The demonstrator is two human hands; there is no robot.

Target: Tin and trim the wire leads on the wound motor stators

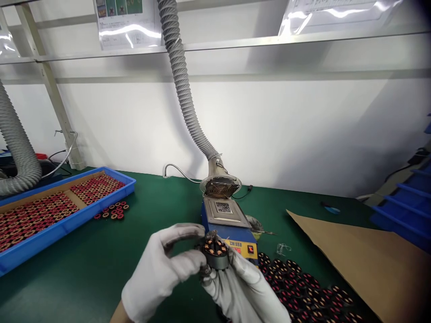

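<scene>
White gloves with darkened fingertips cover both hands. My right hand (247, 287) grips a dark grey ring (217, 261) between thumb and fingers, above the table's front part. Inside the ring sits a small motor stator (214, 246) with copper windings, its wound side up. From the left, my left hand (161, 264) closes thumb and curled fingers on the stator's edge; the exact contact of its fingertips is partly hidden. Just behind the hands stands a blue and yellow device (230, 231) with a silver metal top plate (227, 211).
A blue tray (63, 226) of stators in rows stands left, with several loose stators (112, 211) beside it. More black-rimmed stators (303, 287) lie at right, near a cardboard sheet (363, 258). A grey exhaust hose (183, 85) hangs behind the device. Blue bins (407, 211) stand far right.
</scene>
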